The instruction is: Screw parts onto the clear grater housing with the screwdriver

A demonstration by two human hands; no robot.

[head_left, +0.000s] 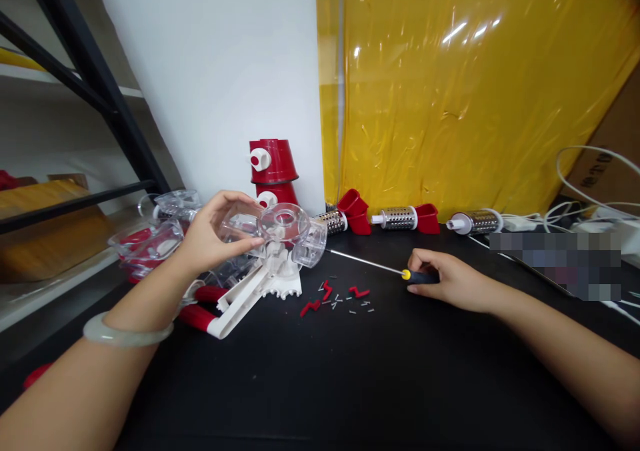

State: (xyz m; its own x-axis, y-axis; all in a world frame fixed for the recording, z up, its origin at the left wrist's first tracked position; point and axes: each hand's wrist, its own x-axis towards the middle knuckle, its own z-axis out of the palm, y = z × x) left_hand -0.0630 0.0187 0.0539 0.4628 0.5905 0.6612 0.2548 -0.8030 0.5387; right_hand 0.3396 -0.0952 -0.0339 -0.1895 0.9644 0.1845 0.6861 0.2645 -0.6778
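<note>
My left hand (213, 237) is closed on a clear plastic housing (295, 221) with a round ringed end, thumb in front and fingers behind. In my right hand (445, 279) is a screwdriver (369, 262) with a dark and yellow handle. Its long shaft points left toward the housing's right side; whether the tip touches cannot be made out. White toothed parts (283, 281) and a white arm (240, 301) with red ends lie below the housing. Small red zigzag pieces (327, 291) and several loose screws (336, 301) are scattered on the black table (380, 377) between my hands.
Red cup-shaped bases (280, 161) with white knobs are stacked at the back. Metal grater drums (400, 218) and red chutes (428, 218) line the rear edge. More clear plastic parts (150, 241) lie left. White cables (555, 217) run at right; a shelf rack (85, 71) stands left.
</note>
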